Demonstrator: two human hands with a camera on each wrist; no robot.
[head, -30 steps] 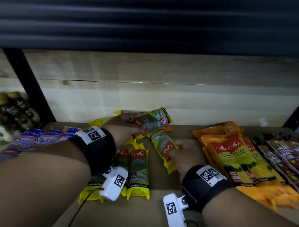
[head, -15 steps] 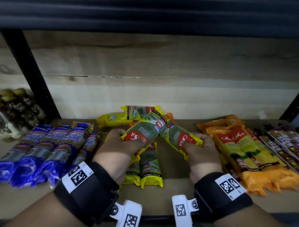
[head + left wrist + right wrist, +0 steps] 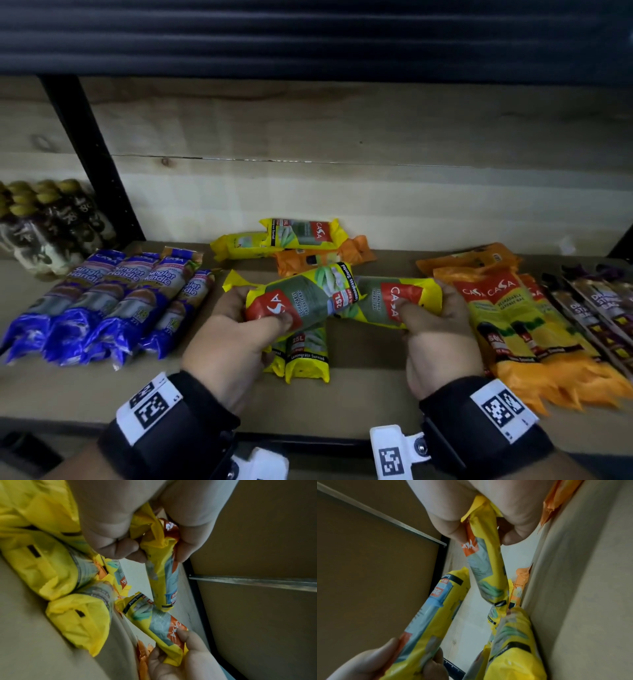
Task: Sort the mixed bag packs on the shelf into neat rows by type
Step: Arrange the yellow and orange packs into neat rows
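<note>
Each hand holds a yellow 25L Casa bag pack above the middle of the shelf [image 3: 359,383]. My left hand [image 3: 239,329] grips one yellow pack [image 3: 308,298] [image 3: 163,574] by its red-label end. My right hand [image 3: 435,325] grips a second yellow pack [image 3: 380,299] [image 3: 488,566] the same way, and the two packs' far ends cross. Beneath them lie two more yellow packs [image 3: 305,356] side by side, pointing front to back. Two further yellow packs [image 3: 301,233] and an orange pack [image 3: 325,258] lie near the back wall.
Blue Singlet Handle packs [image 3: 113,301] form a row at the left. Larger orange-and-yellow Casa packs [image 3: 507,318] lie at the right, with dark purple packs [image 3: 603,308] beyond them. A black upright post [image 3: 92,154] and dark gold-topped packets [image 3: 44,219] stand far left.
Both hands have lifted their yellow packs off the shelf and drawn them toward the front, turning them more crosswise. The view has dropped back from the shelf.
</note>
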